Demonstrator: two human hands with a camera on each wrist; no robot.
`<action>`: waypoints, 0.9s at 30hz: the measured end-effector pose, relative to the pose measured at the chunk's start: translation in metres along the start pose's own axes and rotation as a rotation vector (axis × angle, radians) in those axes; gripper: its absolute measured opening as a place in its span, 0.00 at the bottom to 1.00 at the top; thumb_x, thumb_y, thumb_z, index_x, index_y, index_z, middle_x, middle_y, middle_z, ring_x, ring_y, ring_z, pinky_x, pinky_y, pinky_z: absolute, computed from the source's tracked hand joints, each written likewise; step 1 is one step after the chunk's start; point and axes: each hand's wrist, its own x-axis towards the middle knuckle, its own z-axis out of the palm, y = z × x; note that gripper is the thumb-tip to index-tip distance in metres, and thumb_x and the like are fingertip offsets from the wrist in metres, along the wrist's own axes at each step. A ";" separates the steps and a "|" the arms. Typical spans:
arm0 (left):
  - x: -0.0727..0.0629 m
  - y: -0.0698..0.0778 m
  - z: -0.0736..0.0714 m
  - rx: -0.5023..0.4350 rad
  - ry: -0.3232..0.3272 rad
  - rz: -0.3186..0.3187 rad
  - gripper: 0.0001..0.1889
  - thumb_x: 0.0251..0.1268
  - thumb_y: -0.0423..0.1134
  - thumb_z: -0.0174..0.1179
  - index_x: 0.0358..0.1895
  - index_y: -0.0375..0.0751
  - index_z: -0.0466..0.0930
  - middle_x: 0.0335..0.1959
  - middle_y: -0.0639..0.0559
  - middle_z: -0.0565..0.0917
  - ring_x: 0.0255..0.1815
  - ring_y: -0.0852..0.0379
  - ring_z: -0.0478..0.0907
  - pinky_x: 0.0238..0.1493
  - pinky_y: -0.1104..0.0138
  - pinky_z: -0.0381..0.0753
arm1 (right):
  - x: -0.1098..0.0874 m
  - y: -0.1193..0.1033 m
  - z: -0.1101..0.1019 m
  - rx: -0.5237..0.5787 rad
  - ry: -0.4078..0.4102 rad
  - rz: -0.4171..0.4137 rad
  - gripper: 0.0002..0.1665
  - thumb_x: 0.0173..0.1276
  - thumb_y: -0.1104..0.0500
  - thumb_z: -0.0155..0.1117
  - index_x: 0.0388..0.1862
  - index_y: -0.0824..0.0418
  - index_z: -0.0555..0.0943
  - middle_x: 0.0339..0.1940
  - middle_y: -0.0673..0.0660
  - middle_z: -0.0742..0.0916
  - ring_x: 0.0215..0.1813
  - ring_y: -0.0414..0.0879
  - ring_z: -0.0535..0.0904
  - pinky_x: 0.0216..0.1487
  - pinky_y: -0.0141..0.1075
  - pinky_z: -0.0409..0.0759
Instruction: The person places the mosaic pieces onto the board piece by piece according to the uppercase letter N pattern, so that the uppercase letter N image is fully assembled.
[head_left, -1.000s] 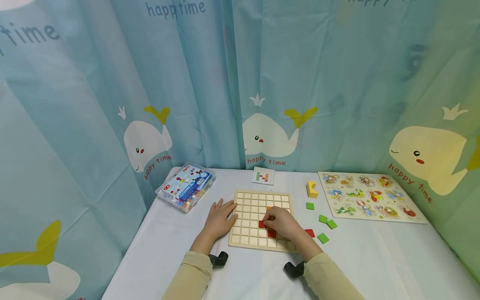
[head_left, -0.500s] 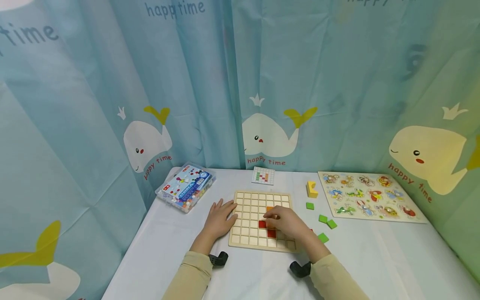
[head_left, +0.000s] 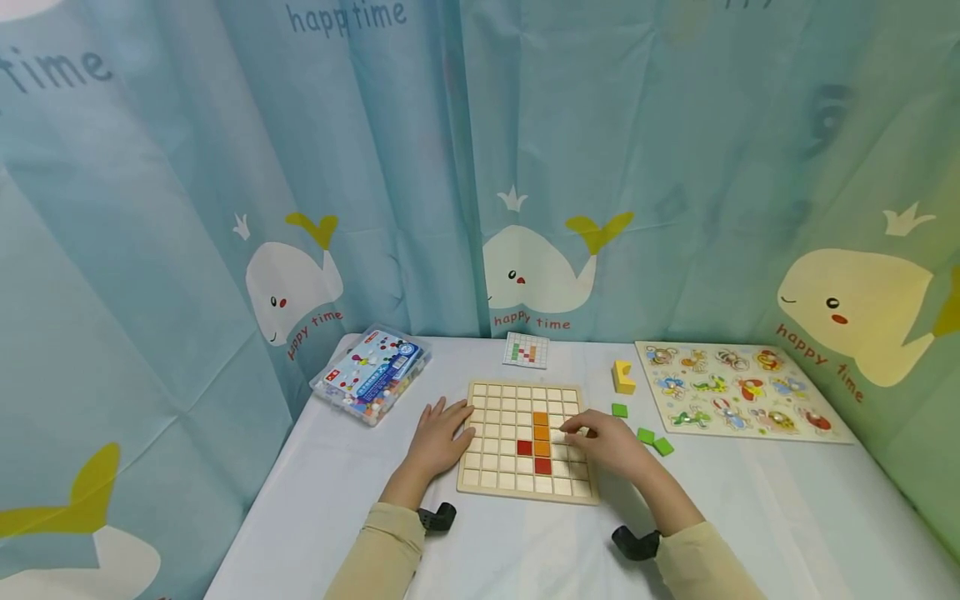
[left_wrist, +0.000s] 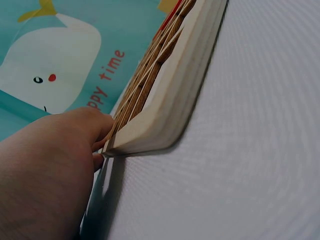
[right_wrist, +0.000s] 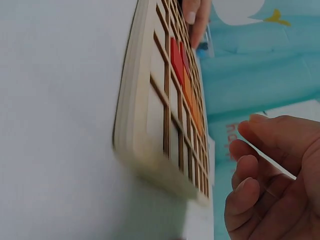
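Note:
A wooden grid board (head_left: pixel 491 483) lies on the white table between the hands. On it, several orange tiles (head_left: pixel 541 432) form a column. One red tile (head_left: pixel 542 466) sits below them and another red tile (head_left: pixel 524 447) to their left. My left hand (head_left: pixel 437 442) rests on the board's left edge, fingers extended; its thumb is at the rim in the left wrist view. My right hand (head_left: pixel 603 442) hovers over the board's right side, holding nothing. In the right wrist view its fingers (right_wrist: pixel 247 165) are loosely curled, thumb and index tips close together.
Green tiles (head_left: pixel 645 436) lie right of the board, near a yellow block (head_left: pixel 623 377). Behind the board is a pattern card (head_left: pixel 527 351). A clear box of beads (head_left: pixel 372 373) stands back left, an insect puzzle board (head_left: pixel 738 392) back right. A whale-print curtain (head_left: pixel 420 275) encloses the table.
My right hand has moved right, away from the coloured tiles, and uncovered the orange column. Its forearm now hides tiles seen earlier at the right. The left hand has stayed in place.

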 end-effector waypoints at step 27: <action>-0.001 0.004 -0.004 -0.005 0.004 0.013 0.26 0.75 0.53 0.49 0.72 0.51 0.70 0.74 0.52 0.69 0.79 0.36 0.54 0.80 0.42 0.46 | -0.023 0.061 -0.033 0.009 -0.038 0.067 0.18 0.64 0.55 0.70 0.53 0.54 0.84 0.56 0.58 0.83 0.40 0.47 0.73 0.33 0.36 0.74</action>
